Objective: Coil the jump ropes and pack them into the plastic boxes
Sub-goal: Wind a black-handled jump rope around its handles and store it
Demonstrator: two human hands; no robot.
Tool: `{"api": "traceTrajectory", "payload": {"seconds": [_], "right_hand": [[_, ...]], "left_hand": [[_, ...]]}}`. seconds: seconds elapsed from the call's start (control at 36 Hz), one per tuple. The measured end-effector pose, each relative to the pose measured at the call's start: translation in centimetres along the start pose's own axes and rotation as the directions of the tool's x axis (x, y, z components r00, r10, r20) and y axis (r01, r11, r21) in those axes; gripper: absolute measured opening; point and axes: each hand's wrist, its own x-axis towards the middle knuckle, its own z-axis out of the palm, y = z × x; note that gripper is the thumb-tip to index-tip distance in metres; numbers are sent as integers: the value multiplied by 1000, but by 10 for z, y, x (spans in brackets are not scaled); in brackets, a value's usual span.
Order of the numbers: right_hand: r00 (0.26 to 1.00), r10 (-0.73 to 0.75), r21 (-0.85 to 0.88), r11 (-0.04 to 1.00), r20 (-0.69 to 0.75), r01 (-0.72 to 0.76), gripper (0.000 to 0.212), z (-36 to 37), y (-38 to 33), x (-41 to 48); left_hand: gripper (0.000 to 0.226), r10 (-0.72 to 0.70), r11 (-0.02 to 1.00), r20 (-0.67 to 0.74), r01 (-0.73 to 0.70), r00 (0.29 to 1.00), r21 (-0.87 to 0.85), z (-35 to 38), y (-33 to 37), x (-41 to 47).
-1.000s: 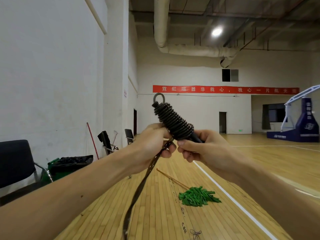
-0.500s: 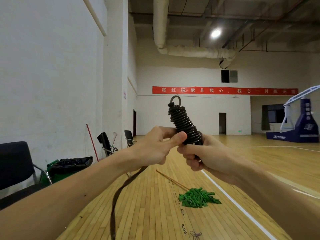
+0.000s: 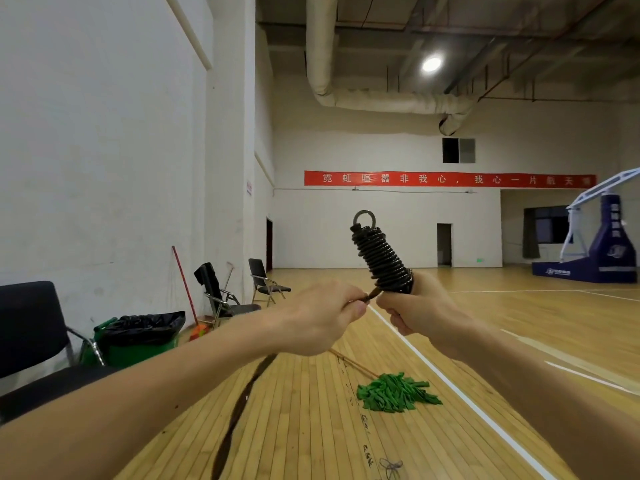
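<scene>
Over to the left goes the left hand point(image 3: 320, 317), off the coil now, pinching the loose rope point(image 3: 239, 410) tight between thumb and fingers. Right hand point(image 3: 420, 311) is fisted around the handle, holding the black rope coil point(image 3: 381, 259) upright with its small loop on top. Rope tail hangs down toward the wooden floor point(image 3: 311, 427), near a green mop point(image 3: 394, 393).

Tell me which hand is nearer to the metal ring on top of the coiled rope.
Right. The right hand grips the coil's base below the ring; the left hand pinches the loose rope farther left.
</scene>
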Motion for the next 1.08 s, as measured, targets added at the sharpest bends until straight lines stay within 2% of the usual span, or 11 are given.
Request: {"api": "traceTrajectory", "payload": {"seconds": [0.11, 0.25, 0.36, 0.47, 0.53, 0.58, 0.67, 0.78, 0.89, 1.0, 1.08], "right_hand": [[1000, -1, -152, 988, -12, -1, 13, -1, 3, 2], [995, 60, -379, 925, 85, -23, 17, 3, -6, 0], [988, 106, -591, 806, 112, -19, 18, 9, -14, 1], [971, 126, -752, 656, 202, 71, 19, 17, -20, -6], [963, 88, -798, 581, 256, 159, 18, 20, -23, -13], [948, 57, -800, 554, 314, 232, 23, 23, -23, -19], [926, 33, -798, 520, 375, 304, 27, 25, -23, -28], [892, 15, -761, 527, 453, 378, 25, 24, -26, -37], [848, -8, -727, 510, 530, 459, 34, 22, -38, -51], [821, -52, -611, 642, 569, 464, 33, 21, -44, -57], [822, -93, -560, 689, 562, 460, 25, 18, -46, -55]], "left_hand": [[24, 83, 961, -13, -77, 996, 266, -13, 3, -1], [26, 245, 767, -7, -189, 969, 614, -26, 9, 1], [28, 344, 620, 96, -303, 934, 723, -37, 11, 8], [35, 411, 555, 129, -361, 902, 749, -43, 13, 12], [42, 451, 543, 140, -396, 881, 740, -43, 12, 13], [49, 480, 535, 150, -424, 864, 731, -43, 11, 13], [56, 447, 550, 164, -415, 879, 725, -44, 9, 11], [60, 410, 686, 122, -393, 904, 613, -44, 5, 8], [63, 394, 839, 59, -385, 917, 384, -44, -3, 7], [57, 338, 935, 13, -337, 941, 110, -39, -12, 4], [50, 297, 948, 26, -292, 955, -124, -37, -19, 5]]}}
